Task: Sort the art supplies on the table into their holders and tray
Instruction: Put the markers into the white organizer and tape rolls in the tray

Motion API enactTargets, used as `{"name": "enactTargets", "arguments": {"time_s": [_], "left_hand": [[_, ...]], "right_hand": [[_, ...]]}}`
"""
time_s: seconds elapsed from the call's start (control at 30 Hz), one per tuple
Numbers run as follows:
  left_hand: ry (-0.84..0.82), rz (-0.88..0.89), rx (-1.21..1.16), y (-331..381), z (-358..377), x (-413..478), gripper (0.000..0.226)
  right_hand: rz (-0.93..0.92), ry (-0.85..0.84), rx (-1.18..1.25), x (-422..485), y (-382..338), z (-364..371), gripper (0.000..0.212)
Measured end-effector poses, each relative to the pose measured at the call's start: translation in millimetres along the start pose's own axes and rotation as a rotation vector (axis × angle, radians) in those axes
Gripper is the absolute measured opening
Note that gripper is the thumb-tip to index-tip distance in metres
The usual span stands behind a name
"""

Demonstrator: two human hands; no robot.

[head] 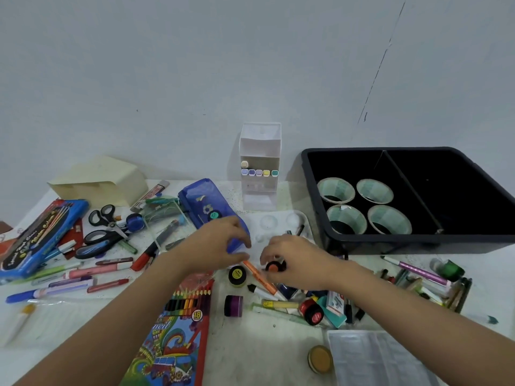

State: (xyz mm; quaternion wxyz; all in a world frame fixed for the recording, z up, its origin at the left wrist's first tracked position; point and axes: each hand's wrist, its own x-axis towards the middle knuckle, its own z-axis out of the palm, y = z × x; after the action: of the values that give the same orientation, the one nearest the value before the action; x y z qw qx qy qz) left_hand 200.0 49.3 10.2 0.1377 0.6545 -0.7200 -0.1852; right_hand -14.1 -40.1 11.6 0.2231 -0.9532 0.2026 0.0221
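Right hand (295, 260) pinches the orange-lidded paint jar (274, 266), fingers curled round it. The jar sits mid-table, just in front of the white palette (278, 221). Left hand (217, 246) is curled at the near end of the blue pouch (206, 204); I cannot tell whether it grips anything. The black tray (418, 243) stands to the right. My plan: lift straight up, clear the orange marker (256, 274) just beside the jar, keep the lid upward, and lower it into a paper cup (335, 190).

Black divided tray (390, 242) at 2 o'clock, four paper cups (335, 190) upright in its left half. Dead centre: orange-capped paint pot (273, 266), yellow-capped pot (237, 275) at its 9 o'clock.
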Motion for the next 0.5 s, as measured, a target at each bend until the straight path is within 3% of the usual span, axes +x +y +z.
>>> {"name": "enactTargets", "arguments": {"time_s": [0.23,0.5], "left_hand": [[-0.100,0.085,0.238,-5,11,-6,0.029],[-0.198,0.092,0.226,-5,6,1,0.022]], "right_hand": [[0.006,0.003,-0.102,-7,3,5,0.021],[0.141,0.140,-0.036,-14,13,-4,0.015]]}}
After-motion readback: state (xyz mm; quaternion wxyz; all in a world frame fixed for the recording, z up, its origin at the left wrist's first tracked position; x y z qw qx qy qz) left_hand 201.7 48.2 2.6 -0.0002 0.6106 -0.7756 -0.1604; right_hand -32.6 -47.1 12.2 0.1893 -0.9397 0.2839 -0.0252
